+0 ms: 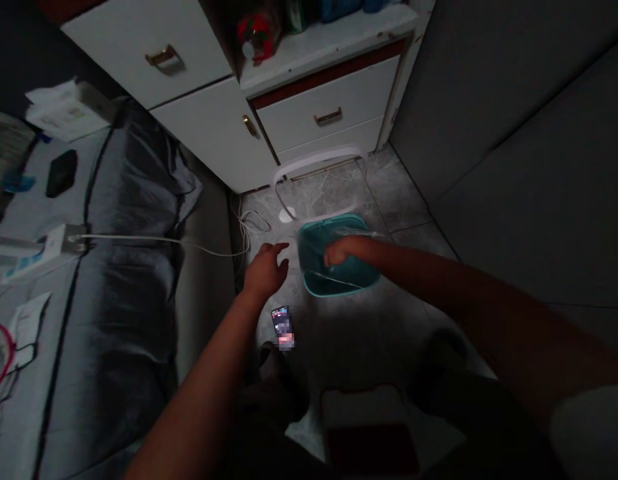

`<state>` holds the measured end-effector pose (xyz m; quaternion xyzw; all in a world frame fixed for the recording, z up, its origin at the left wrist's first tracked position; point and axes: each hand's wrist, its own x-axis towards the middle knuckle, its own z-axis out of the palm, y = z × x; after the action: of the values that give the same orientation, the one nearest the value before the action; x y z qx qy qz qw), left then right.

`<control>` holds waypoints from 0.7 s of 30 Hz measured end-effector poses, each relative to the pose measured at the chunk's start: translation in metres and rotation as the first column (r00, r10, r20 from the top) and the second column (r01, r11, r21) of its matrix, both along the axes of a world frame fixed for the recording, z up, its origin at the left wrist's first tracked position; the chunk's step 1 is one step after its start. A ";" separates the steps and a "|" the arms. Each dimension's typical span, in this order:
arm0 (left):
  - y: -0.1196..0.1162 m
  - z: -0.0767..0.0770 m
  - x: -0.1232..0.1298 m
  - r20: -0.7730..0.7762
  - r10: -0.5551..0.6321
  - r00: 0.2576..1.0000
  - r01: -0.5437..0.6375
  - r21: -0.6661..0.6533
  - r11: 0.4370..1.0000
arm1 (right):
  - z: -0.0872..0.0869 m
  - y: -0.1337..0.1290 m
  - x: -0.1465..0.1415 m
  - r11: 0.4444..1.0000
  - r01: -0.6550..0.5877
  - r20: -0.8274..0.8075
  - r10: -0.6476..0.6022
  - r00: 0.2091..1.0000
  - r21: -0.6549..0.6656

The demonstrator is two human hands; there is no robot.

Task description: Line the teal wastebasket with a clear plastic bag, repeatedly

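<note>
A teal trash bin [313, 287] stands on the tiled floor with a thin clear plastic bag [361, 235] spread in and over its opening. My right hand [339, 251] reaches down inside the bin, its fingers curled closed against the film; what they grip, if anything, is hidden. Just left of the bin, my left hand [266, 270] hovers with thumb and index finger apart, holding nothing. Behind the bin, a pale rounded ring [316, 158] the shape of a bin rim rises at its far edge. A lit phone [283, 327] lies below my left hand.
White drawers [333, 107] face me at the back. On the left is a grey-covered bed or sofa [133, 180] bearing a power strip [53, 247], whose white cable [189, 247] runs down to the floor. A small stool [363, 407] is between my legs.
</note>
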<state>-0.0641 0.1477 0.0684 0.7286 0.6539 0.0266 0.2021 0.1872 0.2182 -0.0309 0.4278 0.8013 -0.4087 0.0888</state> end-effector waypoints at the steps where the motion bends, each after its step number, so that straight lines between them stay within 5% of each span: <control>1: 0.001 -0.002 -0.006 0.000 0.006 1.000 -0.006 -0.002 1.000 | 0.014 0.008 0.011 0.988 -0.021 -0.002 0.021 1.000 -0.151; 3: 0.003 -0.006 -0.020 -0.012 0.030 0.999 -0.030 -0.001 1.000 | 0.038 0.022 0.045 0.974 0.034 -0.007 -0.036 0.999 -0.224; 4: 0.004 -0.007 -0.027 -0.025 0.044 0.999 -0.044 0.000 0.999 | 0.046 0.027 0.066 0.956 0.170 -0.032 -0.183 0.983 -0.238; 6: 0.002 -0.010 -0.038 -0.082 0.075 0.994 -0.075 0.008 0.997 | 0.056 0.029 0.109 0.880 0.463 -0.016 -0.467 0.884 -0.109; 8: -0.004 -0.011 -0.041 -0.166 0.126 0.978 -0.120 0.045 0.992 | 0.058 0.018 0.140 0.809 0.579 0.027 -0.584 0.811 0.100; 11: -0.014 -0.005 -0.029 -0.242 0.188 0.952 -0.148 0.175 0.973 | 0.059 -0.022 0.154 0.789 0.496 0.062 -0.551 0.832 0.363; 15: -0.021 0.007 0.003 -0.224 0.087 0.971 -0.008 0.330 0.944 | 0.065 -0.087 0.130 0.790 0.362 0.088 -0.461 0.883 0.495; 21: -0.021 -0.008 0.025 -0.202 -0.328 0.923 0.350 0.085 0.933 | 0.058 -0.125 0.097 0.862 0.157 0.178 -0.273 0.945 0.482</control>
<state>-0.0392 0.1267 0.0607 0.8409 0.5308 -0.0372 0.0981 0.2845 0.0933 0.0272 0.5701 0.8054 -0.1589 0.0344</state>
